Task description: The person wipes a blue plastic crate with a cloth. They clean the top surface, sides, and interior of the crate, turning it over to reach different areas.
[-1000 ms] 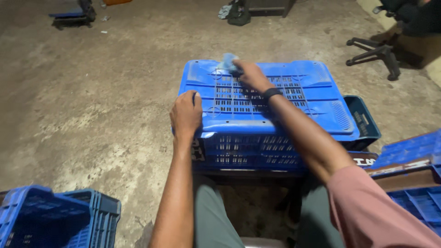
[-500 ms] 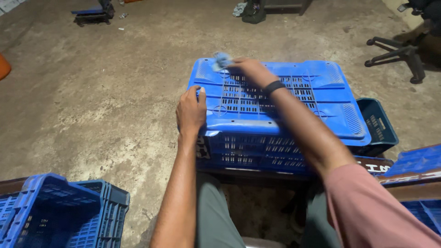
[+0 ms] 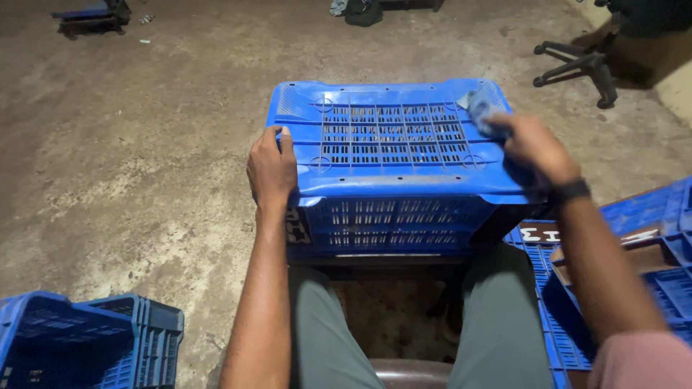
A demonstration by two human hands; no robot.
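- Between your knees, on the concrete floor (image 3: 130,144), stands an upturned blue plastic crate (image 3: 393,155), its slotted base facing up at you
- Your left hand (image 3: 272,167) grips the crate's near left corner, fingers curled over the top edge and thumb down the side wall
- Your right hand (image 3: 532,146) is closed around a small bluish cloth (image 3: 480,109) and presses it against the far right part of the crate's base, beside the slotted grid
- A dark watch (image 3: 571,191) sits on your right wrist, and a pink sleeve (image 3: 641,364) shows at the lower right edge
- Your legs in grey-green trousers (image 3: 497,324) flank the crate's near side
- To your right more blue crates (image 3: 649,245) lie close against the upturned one, partly under your right forearm
- At the lower left another stack of blue crates (image 3: 86,338) stands well apart from your left arm
- Far off at the upper right rests the star base of an office chair (image 3: 577,65), and at the upper left a low dark object (image 3: 90,18), too dim to name
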